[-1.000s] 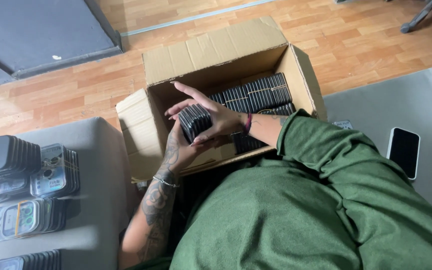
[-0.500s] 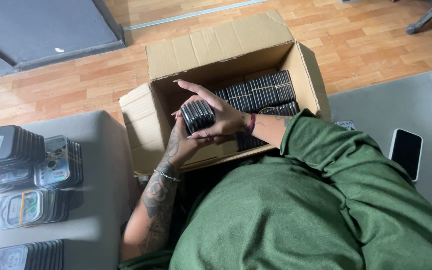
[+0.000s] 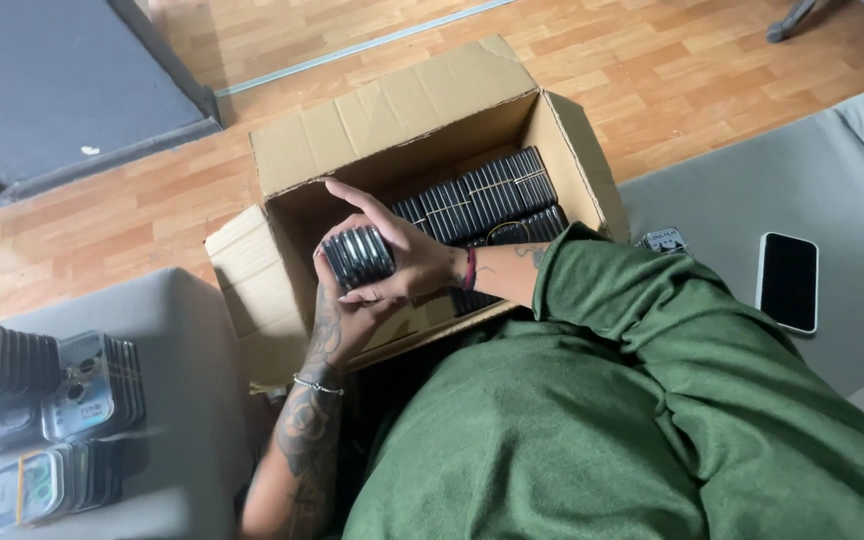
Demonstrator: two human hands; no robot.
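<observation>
Both my hands hold one small bundle of black phone cases [image 3: 357,256] just above the open cardboard box [image 3: 392,120]. My right hand [image 3: 407,262] wraps over the bundle from the right. My left hand [image 3: 344,322] supports it from below, with a bead bracelet at the wrist. Inside the box lie several more banded bundles of dark cases [image 3: 487,195], packed in rows at the far right side.
Stacks of packed phone cases [image 3: 42,385] lie on a grey cushion [image 3: 177,330] at the left. A black phone [image 3: 788,280] rests on the grey cushion at the right. Wooden floor and a grey mat [image 3: 42,80] lie beyond the box.
The bundle stays held in both hands over the box. The view has drifted slightly, so the box and hands sit a little further right and lower in the frame.
</observation>
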